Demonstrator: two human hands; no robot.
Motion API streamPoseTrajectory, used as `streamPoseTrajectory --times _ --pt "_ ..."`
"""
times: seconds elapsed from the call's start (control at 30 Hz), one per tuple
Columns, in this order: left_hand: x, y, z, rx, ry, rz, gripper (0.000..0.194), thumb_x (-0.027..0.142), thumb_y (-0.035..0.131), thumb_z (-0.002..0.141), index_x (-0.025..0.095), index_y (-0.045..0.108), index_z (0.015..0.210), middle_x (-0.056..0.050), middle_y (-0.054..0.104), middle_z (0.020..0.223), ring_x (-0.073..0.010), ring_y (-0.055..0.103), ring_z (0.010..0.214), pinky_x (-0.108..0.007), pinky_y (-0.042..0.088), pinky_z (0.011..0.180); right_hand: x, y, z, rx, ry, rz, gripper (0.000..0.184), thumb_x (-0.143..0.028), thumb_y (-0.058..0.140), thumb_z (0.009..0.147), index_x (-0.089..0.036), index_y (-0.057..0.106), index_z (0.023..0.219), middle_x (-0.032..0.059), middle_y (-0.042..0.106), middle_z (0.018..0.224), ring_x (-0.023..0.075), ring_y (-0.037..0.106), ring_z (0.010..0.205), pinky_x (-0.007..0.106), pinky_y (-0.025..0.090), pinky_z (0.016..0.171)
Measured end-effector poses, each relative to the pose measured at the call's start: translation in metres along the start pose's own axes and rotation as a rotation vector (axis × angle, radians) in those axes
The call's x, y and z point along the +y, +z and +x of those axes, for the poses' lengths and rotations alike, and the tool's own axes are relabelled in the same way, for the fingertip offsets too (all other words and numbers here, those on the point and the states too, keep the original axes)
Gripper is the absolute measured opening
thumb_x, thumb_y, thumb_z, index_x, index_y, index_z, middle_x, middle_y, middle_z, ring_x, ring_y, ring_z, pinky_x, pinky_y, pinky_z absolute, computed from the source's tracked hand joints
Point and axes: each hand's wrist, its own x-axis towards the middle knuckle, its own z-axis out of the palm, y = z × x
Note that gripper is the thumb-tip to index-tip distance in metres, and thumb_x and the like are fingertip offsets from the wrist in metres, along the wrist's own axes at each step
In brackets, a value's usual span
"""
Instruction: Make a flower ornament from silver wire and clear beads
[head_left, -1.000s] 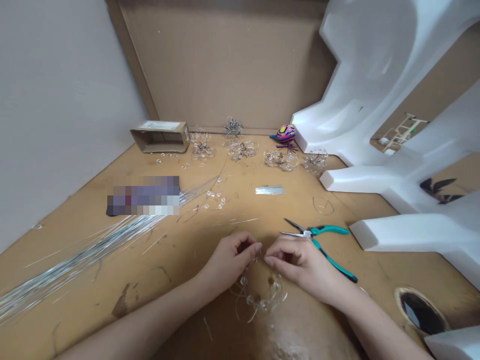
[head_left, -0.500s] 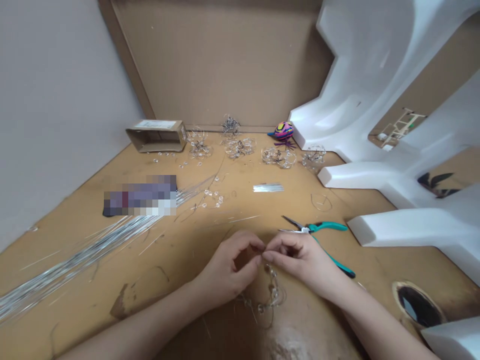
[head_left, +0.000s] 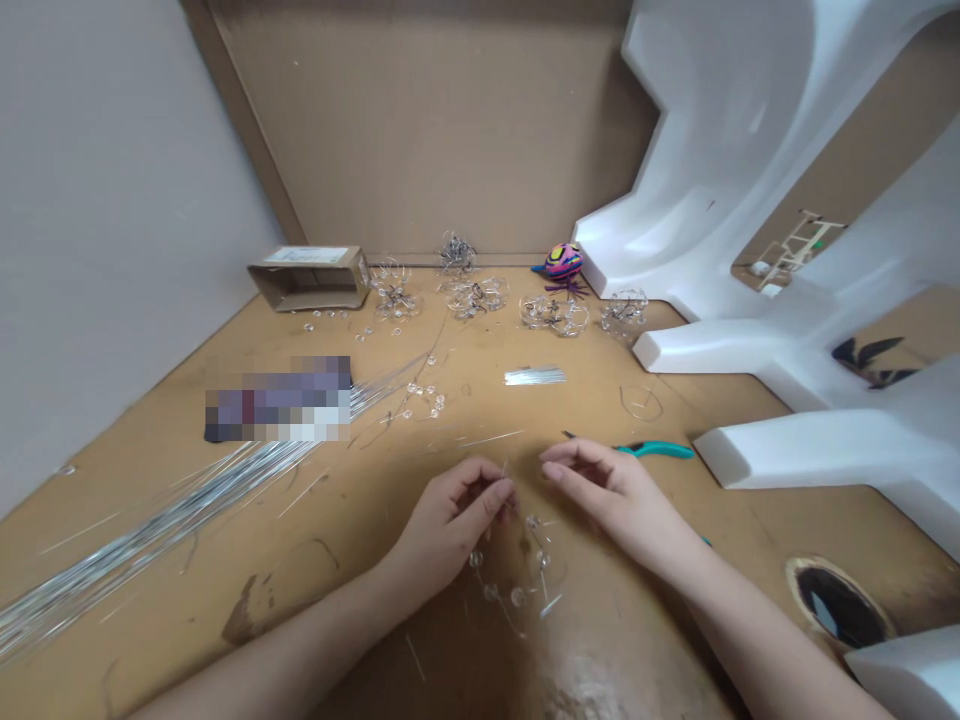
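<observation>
Pinched between the thumb and fingers of our left hand, a thin wire stands up, the hand closed on it. Our right hand is open, its fingers loosely curled, holding nothing and just apart from the left. The beaded wire strand hangs below the left hand, right in front of us, its loops loose and uneven. Near the right hand lie teal-handled pliers, not held. Already formed, several wire-and-bead clusters sit along the far edge of the bench. Remaining, a long bundle of wire stretches across the left, a short bundle lies mid-bench, and loose beads scatter nearby.
</observation>
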Motion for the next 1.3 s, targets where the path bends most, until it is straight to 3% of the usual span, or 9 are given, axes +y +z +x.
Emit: streamPoseTrajectory --times 0.13,0.23,0.33,0.5,0.73,0.9,1.1,1.3 --pt "0.003 -0.002 0.002 0.085 0.000 -0.057 0.020 0.034 0.048 0.081 0.015 0.054 0.077 0.002 0.054 0.064 -0.0069 0.046 0.050 -0.019 0.039 0.048 0.008 0.002 -0.003 -0.233 0.044 -0.090 0.021 -0.039 0.055 0.075 -0.019 0.063 0.074 -0.0007 0.060 0.067 0.0114 0.051 0.062 0.022 0.038 0.054" --pt "0.005 -0.001 0.002 0.139 -0.001 -0.076 0.018 0.032 0.049 0.081 0.015 0.053 0.075 0.002 0.054 0.064 -0.0065 0.046 0.049 -0.019 0.039 0.047 0.015 0.007 -0.005 -0.297 0.064 -0.121 0.020 -0.039 0.057 0.073 -0.021 0.064 0.078 -0.0016 0.060 0.069 0.0109 0.050 0.062 0.022 0.036 0.053" --pt "0.005 -0.001 0.001 0.143 0.001 -0.060 0.018 0.033 0.049 0.081 0.016 0.054 0.076 0.002 0.055 0.064 -0.0074 0.048 0.050 -0.019 0.040 0.048 0.014 0.010 -0.004 -0.265 0.068 -0.124 0.017 -0.034 0.055 0.074 -0.020 0.063 0.077 -0.0018 0.058 0.067 0.0102 0.048 0.060 0.021 0.035 0.053" --pt "0.001 -0.004 0.001 0.192 0.107 0.123 0.019 0.032 0.049 0.081 0.017 0.058 0.077 0.000 0.058 0.071 -0.0118 0.053 0.068 -0.023 0.043 0.063 0.010 0.009 0.000 -0.166 -0.001 -0.057 0.015 -0.028 0.052 0.075 -0.017 0.061 0.073 0.0001 0.060 0.067 0.0106 0.050 0.060 0.022 0.038 0.055" --pt "0.002 -0.008 -0.002 0.277 0.152 0.229 0.017 0.029 0.050 0.081 0.020 0.060 0.092 -0.002 0.064 0.084 -0.0151 0.057 0.077 -0.026 0.045 0.068 0.009 0.006 -0.002 -0.167 -0.038 0.053 0.014 -0.028 0.050 0.079 -0.018 0.058 0.078 0.0007 0.063 0.071 0.0109 0.055 0.062 0.023 0.041 0.059" --pt "0.005 -0.010 -0.003 0.265 0.276 0.281 0.015 0.024 0.048 0.082 0.020 0.063 0.087 -0.002 0.064 0.088 -0.0153 0.057 0.085 -0.027 0.044 0.077 0.002 0.006 -0.003 -0.152 -0.051 0.058 0.019 -0.033 0.049 0.080 -0.017 0.059 0.077 0.0005 0.062 0.068 0.0107 0.054 0.062 0.022 0.041 0.058" --pt "0.006 -0.011 -0.001 0.235 0.445 0.397 0.017 0.019 0.047 0.082 0.021 0.062 0.092 -0.003 0.063 0.087 -0.0162 0.055 0.085 -0.030 0.043 0.078 0.008 0.008 -0.003 -0.056 -0.068 -0.070 0.023 -0.035 0.048 0.080 -0.018 0.063 0.085 0.0000 0.059 0.065 0.0104 0.050 0.056 0.022 0.038 0.051" --pt "0.009 -0.011 -0.005 0.236 0.489 0.505 0.016 0.019 0.050 0.081 0.021 0.062 0.091 -0.002 0.064 0.079 -0.0152 0.054 0.077 -0.029 0.041 0.071 0.008 0.006 -0.005 -0.037 -0.180 -0.309 0.019 -0.031 0.046 0.082 -0.022 0.063 0.086 -0.0003 0.061 0.069 0.0108 0.052 0.058 0.023 0.040 0.056"
